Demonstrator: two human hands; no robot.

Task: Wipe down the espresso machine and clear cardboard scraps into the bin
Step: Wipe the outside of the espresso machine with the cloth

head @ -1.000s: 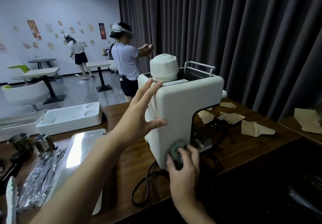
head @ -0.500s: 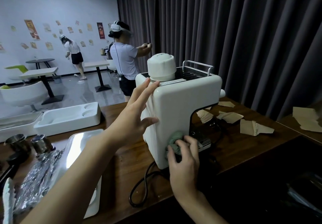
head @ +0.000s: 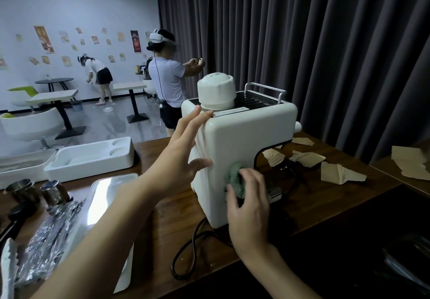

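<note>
Wiping has crept upward: the right hand (head: 250,208), fingers curled round the green cloth (head: 233,177), now rubs midway up the near face of the espresso machine (head: 251,131), no longer by its base. The left hand (head: 183,156) lies flat and spread against its side. Cardboard scraps (head: 337,173) wait untouched on the table (head: 172,224) behind.

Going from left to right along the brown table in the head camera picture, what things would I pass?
Steel cups → shiny metal tray → white espresso machine → torn cardboard scraps.
</note>
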